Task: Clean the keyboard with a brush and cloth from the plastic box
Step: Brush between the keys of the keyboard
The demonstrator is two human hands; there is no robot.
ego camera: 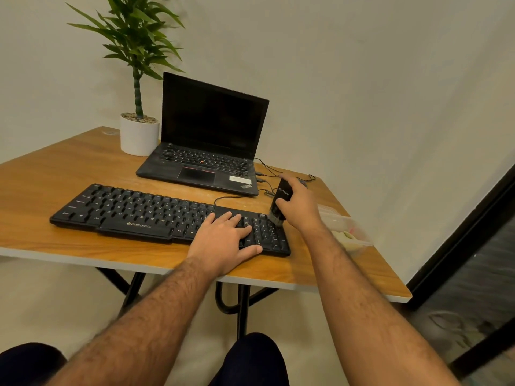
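A black keyboard (139,211) lies across the wooden table (55,174). My left hand (223,240) lies flat on the keyboard's right part, fingers straight and pressing on the keys. My right hand (299,204) grips a black brush (280,203) held upright, its grey bristles touching the top of the number pad at the keyboard's right end. A clear plastic box (345,227) stands on the table to the right of my right forearm, which partly hides it. Something pale yellow-green shows inside the box.
An open black laptop (206,151) stands behind the keyboard, with cables (264,176) running from its right side. A potted plant in a white pot (139,137) is at the back left. The wall runs close along the table's right side.
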